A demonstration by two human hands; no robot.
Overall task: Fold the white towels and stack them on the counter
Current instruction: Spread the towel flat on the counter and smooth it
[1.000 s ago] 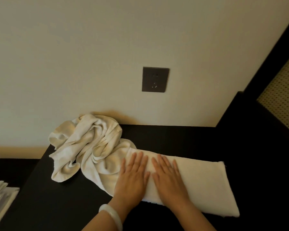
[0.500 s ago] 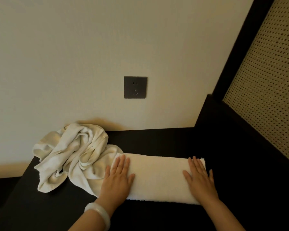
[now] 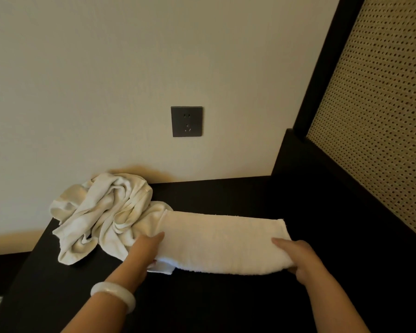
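hands [image 3: 144, 253] now gripping left-right towel [image 3: 222, 243] ends

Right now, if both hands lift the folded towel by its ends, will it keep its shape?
Probably not. The folded towel is soft cloth, so its middle would likely sag between the left hand and right hand. It looks light, and its layers may slip open. Its left end touches the crumpled towel, which might drag along.

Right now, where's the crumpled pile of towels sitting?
In the head view, the crumpled towel pile lies at the left of the dark counter against the wall, below and left of the wall socket, touching the folded towel's left end.
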